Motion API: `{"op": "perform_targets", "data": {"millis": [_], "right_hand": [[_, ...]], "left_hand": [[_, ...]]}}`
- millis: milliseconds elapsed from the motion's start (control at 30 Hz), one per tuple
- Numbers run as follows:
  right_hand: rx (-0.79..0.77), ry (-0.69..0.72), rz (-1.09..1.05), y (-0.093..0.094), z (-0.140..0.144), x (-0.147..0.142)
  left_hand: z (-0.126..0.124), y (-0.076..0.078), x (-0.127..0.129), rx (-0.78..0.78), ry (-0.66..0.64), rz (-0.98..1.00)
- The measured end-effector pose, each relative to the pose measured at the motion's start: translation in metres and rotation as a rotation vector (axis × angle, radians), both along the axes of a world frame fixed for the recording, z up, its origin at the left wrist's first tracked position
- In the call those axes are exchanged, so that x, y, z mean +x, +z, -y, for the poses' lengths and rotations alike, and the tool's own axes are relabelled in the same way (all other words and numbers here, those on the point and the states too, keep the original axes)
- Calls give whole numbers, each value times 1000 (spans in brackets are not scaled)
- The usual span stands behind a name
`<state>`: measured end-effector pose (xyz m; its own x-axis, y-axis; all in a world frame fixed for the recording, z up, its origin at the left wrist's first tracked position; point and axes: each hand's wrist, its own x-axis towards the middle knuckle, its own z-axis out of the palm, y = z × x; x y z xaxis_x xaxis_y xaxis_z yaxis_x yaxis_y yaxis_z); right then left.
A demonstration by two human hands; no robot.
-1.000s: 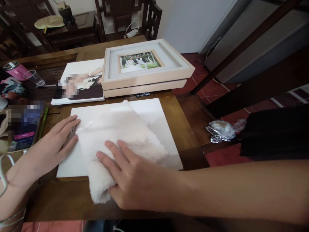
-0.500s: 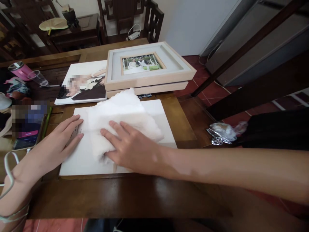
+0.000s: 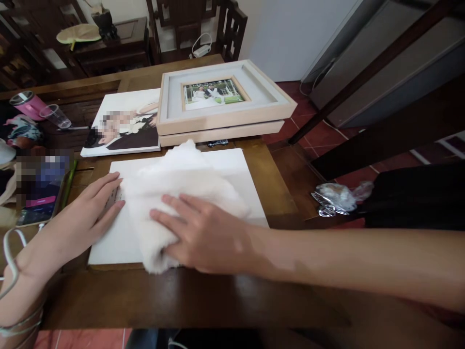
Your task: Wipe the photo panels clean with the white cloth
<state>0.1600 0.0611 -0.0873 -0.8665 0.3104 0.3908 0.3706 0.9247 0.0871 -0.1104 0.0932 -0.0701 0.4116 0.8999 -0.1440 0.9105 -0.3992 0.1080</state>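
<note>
A flat white panel [image 3: 250, 182] lies on the wooden table, with small dark print near its left edge. Spread over much of it is a fluffy white cloth [image 3: 145, 194], whose near corner hangs past the panel's front edge. My right hand [image 3: 203, 230] presses the cloth down, fingers bent on top and the thumb at a bunched fold. At the panel's left side rests my left hand [image 3: 90, 213], holding nothing, its fingers extended and slightly apart on the edge by the print. The cloth hides the panel's middle.
Behind the panel are two stacked pale frames [image 3: 225, 118], the upper holding a photo, and a canvas print [image 3: 127, 138]. Leftward stand a pink tumbler [image 3: 29, 104], a clear plastic cup [image 3: 56, 116] and a pen [image 3: 74, 128]. A white cable [image 3: 10, 257] runs by my left wrist.
My right hand has shifted slightly toward me with the cloth. The cloth spreads further left, and its near corner now passes the panel's front edge. My left hand has stayed nearly still.
</note>
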Motion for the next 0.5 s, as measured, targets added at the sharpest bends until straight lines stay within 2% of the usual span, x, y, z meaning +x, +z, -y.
{"op": "perform_targets", "data": {"millis": [100, 200, 367, 500], "right_hand": [[-30, -65, 93, 1, -15, 0], [46, -104, 45, -1, -7, -4], [136, -23, -22, -2, 27, -7], [102, 25, -51, -2, 28, -5]], "left_hand": [[1, 1, 4, -11, 31, 0], [1, 0, 4, -7, 41, 7], [0, -2, 0, 12, -13, 4], [0, 0, 0, 4, -19, -4]]}}
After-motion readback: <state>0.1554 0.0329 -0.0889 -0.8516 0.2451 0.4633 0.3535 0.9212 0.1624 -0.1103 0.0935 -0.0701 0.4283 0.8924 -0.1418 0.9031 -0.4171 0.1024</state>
